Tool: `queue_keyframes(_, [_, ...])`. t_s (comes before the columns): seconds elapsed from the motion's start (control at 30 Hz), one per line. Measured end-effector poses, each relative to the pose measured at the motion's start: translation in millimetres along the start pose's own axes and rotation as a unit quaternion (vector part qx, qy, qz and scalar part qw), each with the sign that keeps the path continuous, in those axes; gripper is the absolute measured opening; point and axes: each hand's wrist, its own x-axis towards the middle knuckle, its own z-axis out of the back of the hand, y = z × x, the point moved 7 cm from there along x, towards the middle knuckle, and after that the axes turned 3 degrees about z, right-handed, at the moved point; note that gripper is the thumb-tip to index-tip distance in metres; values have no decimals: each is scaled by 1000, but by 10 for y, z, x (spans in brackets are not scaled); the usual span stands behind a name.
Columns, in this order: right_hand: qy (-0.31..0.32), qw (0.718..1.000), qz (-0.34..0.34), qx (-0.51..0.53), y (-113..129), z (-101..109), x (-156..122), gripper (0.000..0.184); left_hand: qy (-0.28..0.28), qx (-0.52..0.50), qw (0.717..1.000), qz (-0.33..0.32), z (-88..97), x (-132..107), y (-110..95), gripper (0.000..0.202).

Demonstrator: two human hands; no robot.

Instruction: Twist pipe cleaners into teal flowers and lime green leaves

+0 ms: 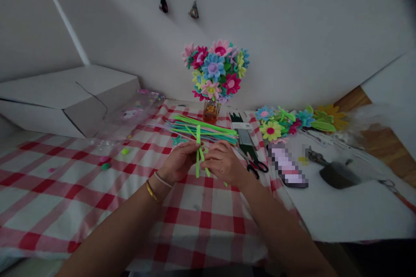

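Note:
My left hand and my right hand meet over the red-and-white checked cloth. Both pinch the same bright green pipe cleaner, which is bent and stands up between the fingertips, its ends hanging down. A gold bangle and a thin pale band circle my left wrist. Just behind the hands lies a loose bundle of pipe cleaners in green, teal and pale pink.
A vase of pipe-cleaner flowers stands at the back. More loose flowers lie to the right. Scissors and a dark packet sit right of my hands. A white box fills the back left. Small pompoms dot the cloth.

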Motion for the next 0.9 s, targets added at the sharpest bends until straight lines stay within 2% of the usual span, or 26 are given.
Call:
queue_keyframes(0.2, [-11, 999, 8, 51, -41, -21, -32, 19, -5, -18, 1000, 24, 31, -1, 22, 8])
queue_keyframes(0.33, [-17, 996, -3, 85, -47, -22, -31, 17, 4, -7, 1000, 10, 12, -1, 1, 7])
queue_keyframes(0.43, [-39, 990, -26, 133, -71, 15, -30, 16, -29, 41, 999, -13, 26, -11, -39, 7])
queue_keyframes(0.5, [-79, 977, -80, 182, -152, 61, -46, 12, -59, 98, 993, -37, 41, -26, -80, 9])
queue_keyframes(0.57, [-131, 945, -180, 240, -309, 92, -104, 9, -65, 169, 981, -65, 23, -35, -117, 11])
queue_keyframes(0.63, [-172, 890, -292, 305, -476, 75, -195, 14, -56, 242, 964, -92, -10, -38, -140, 14])
queue_keyframes(0.7, [-193, 828, -371, 374, -585, 21, -269, 18, -49, 304, 945, -112, -29, -34, -147, 16])
queue_keyframes(0.8, [-209, 765, -418, 444, -645, -34, -306, 20, -44, 356, 925, -125, -28, -22, -139, 16])
queue_keyframes(0.87, [-217, 751, -423, 457, -655, -35, -319, 20, -40, 370, 919, -128, -27, -16, -132, 16])
queue_keyframes(0.9, [-216, 754, -418, 458, -652, -28, -322, 20, -39, 372, 919, -128, -26, -15, -131, 15])
